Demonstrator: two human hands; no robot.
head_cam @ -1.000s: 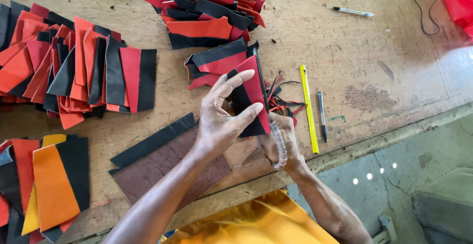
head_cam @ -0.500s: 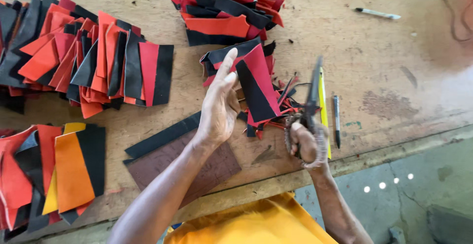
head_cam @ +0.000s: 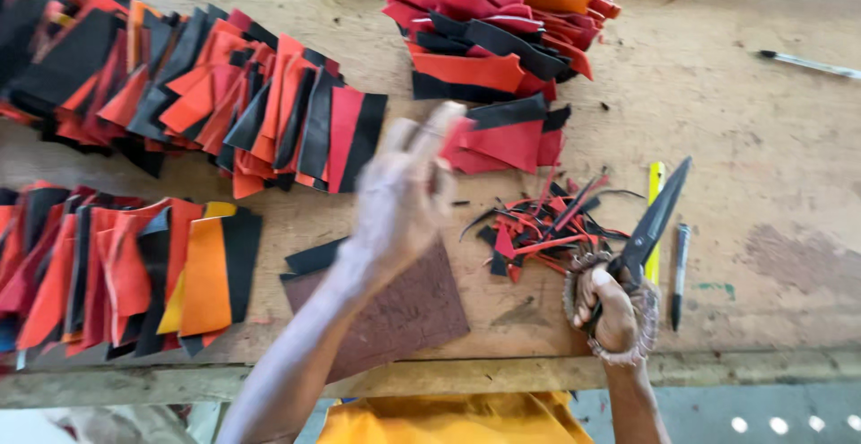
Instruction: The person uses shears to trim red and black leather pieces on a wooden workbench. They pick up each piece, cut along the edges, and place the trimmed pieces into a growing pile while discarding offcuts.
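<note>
**Scissors in the right hand, near the table's front edge**

The right hand (head_cam: 613, 311) has its fingers clamped round the wrapped handles of the scissors (head_cam: 647, 229): dark metal, blades closed to a long point aimed away toward the far edge. The left hand (head_cam: 404, 195) is raised and blurred, fingers spread, holding nothing. Beside the blades lie red and black scraps (head_cam: 538, 227), a yellow ruler (head_cam: 656, 188) and a pen (head_cam: 679, 269). A brown board (head_cam: 408, 309) sits below the left hand. Stacks of red, black and orange pieces (head_cam: 215, 94) fill the table's (head_cam: 762, 139) left side.
</note>
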